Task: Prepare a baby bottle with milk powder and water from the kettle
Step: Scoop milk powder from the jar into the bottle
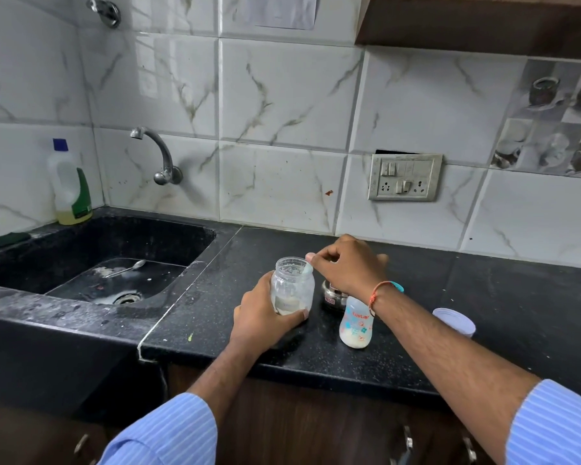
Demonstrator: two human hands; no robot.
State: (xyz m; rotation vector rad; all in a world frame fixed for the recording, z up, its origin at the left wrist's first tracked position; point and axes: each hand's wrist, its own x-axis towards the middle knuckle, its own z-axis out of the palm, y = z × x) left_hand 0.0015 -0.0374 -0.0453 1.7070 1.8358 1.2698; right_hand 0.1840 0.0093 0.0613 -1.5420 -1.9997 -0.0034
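A clear plastic jar (292, 284) with a little milk powder at its bottom stands open on the black counter (416, 350). My left hand (262, 318) grips the jar low on its side. My right hand (348, 265) hovers at the jar's rim and pinches a pale scoop (306, 270) that dips into the mouth. The baby bottle (356, 325), printed with red and blue figures, stands open just right of the jar with white powder in its base. A small steel kettle (332, 297) sits behind it, mostly hidden by my right wrist.
The jar's white lid (454, 322) lies on the counter to the right. A sink (91, 263) with a spoon (126, 268) in it lies to the left, a tap (158, 156) above it and a detergent bottle (69, 186) in the corner. A wall socket (404, 177) is on the tiles.
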